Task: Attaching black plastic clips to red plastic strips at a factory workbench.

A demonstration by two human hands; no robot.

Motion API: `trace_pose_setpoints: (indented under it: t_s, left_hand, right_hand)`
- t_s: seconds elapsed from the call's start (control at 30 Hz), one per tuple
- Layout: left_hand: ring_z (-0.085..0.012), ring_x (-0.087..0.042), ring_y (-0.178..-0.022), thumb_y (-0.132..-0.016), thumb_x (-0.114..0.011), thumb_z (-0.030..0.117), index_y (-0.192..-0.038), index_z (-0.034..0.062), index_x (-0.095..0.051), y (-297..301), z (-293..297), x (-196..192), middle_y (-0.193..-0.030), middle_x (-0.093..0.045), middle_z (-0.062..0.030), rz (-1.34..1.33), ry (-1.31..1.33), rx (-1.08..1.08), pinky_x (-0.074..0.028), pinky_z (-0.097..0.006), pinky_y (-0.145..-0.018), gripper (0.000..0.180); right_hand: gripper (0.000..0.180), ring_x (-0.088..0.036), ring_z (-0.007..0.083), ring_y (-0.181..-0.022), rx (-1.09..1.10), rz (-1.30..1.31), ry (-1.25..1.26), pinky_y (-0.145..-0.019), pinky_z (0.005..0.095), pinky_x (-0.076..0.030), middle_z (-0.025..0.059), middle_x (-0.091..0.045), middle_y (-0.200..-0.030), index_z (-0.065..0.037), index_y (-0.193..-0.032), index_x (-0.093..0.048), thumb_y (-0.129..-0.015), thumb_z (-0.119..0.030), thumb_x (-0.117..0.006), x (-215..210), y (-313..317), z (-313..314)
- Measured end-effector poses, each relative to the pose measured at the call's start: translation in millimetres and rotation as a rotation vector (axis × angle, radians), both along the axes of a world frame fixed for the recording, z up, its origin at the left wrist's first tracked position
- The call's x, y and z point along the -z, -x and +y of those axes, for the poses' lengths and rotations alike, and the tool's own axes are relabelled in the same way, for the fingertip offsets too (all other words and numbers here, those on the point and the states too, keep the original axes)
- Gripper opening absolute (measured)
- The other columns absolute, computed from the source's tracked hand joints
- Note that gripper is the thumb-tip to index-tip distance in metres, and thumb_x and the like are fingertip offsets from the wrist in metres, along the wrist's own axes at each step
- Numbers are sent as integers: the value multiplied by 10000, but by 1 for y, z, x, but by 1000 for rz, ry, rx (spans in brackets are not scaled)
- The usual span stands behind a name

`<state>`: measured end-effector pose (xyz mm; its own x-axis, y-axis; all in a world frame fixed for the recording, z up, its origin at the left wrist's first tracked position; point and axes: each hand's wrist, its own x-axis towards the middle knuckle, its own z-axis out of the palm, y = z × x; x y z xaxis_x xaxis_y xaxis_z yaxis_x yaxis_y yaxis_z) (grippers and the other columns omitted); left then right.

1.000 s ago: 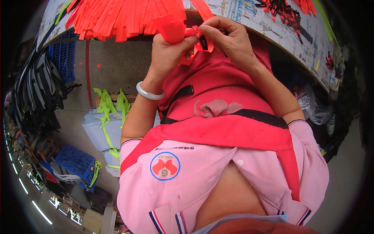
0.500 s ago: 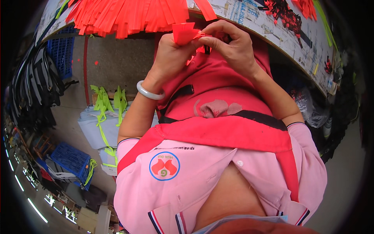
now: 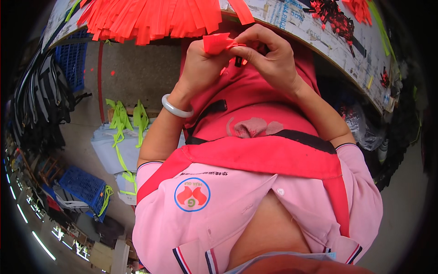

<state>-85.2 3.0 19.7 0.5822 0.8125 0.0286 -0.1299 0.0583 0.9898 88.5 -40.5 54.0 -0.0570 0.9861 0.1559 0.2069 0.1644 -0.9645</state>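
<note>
My left hand (image 3: 203, 66) is closed round a bright red-orange tape strip (image 3: 217, 43), whose folded end sticks up above the fingers. Against it, thumb and index of my right hand (image 3: 275, 57) pinch the same strip at its narrow, bunched part. A small black piece (image 3: 238, 61) shows just below the pinch, between the two hands; its kind is too small to make out. More red shows in the gap under the fingers, partly hidden. Both hands are held over my red apron (image 3: 264, 98), close to the table's front edge.
On the table (image 3: 292, 25) ahead lies a thick row of red-orange strips (image 3: 150, 20), hanging over its edge. To the right is a pile of small black-and-red pieces (image 3: 333, 20). Black straps (image 3: 41, 100), blue crates (image 3: 84, 189) and a light stack with yellow-green straps (image 3: 107, 146) are at left.
The strip's folded end has tipped slightly and dropped a little. The small black piece below the fingers shows more plainly. Both hands keep hold, with only slight finger movement.
</note>
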Motion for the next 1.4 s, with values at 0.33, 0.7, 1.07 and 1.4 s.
trace_pose_setpoints:
  t_s: [0.33,0.7,1.07,1.4]
  left_hand:
    - [-50,-526,-645,-874,-622,4,-955,-18,-647,-3,13,-16,-743,-591,18,58,-56,-64,-413,-199,-551,87]
    - [-100,-533,-696,-840,-626,-33,-870,-8,-606,-14,5,-24,-782,-560,-25,27,-308,-100,-435,-246,-607,44]
    - [-75,-470,-575,-930,-582,91,-1029,11,-570,39,30,-26,-795,-557,-44,-425,383,-465,-359,-218,-478,128]
    - [-71,-464,-543,-912,-603,95,-991,10,-600,15,7,-3,-743,-556,-22,-228,520,-234,-364,-215,-482,116]
  right_hand:
    - [176,-546,46,-632,23,45,159,-554,203,-439,8,-590,-749,-2,-939,-633,-846,-135,-702,5,-7,4]
    - [146,-500,72,-709,-98,-18,108,-636,246,-429,18,-558,-771,-17,-910,-601,-860,-134,-673,28,-4,0]
    - [293,-354,24,-443,0,202,131,-380,203,-270,-47,-476,-622,-50,-1096,-615,-923,-286,-605,-50,-44,149]
    - [254,-368,16,-476,388,105,364,-413,212,-297,-52,-518,-684,-51,-1064,-651,-895,-241,-646,50,-94,159]
